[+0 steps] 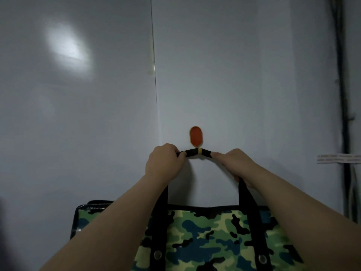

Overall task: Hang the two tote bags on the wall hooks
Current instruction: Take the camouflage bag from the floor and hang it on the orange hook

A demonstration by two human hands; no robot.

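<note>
In the head view, the left hand (165, 163) and right hand (235, 163) pinch the black strap (198, 152) of the camouflage tote bag (205, 239) taut, just below the orange wall hook (196, 137). Hanging appears under way; next, the strap likely needs settling onto the hook.

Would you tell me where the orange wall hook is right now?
The orange hook sits on the wall at centre frame, directly above the black strap stretched between the left hand and right hand.

Smooth pale grey wall (244, 75) with vertical panel seam (154, 75), bright light patch (68, 44) upper left, dark cables (340, 75) along right edge.
</note>
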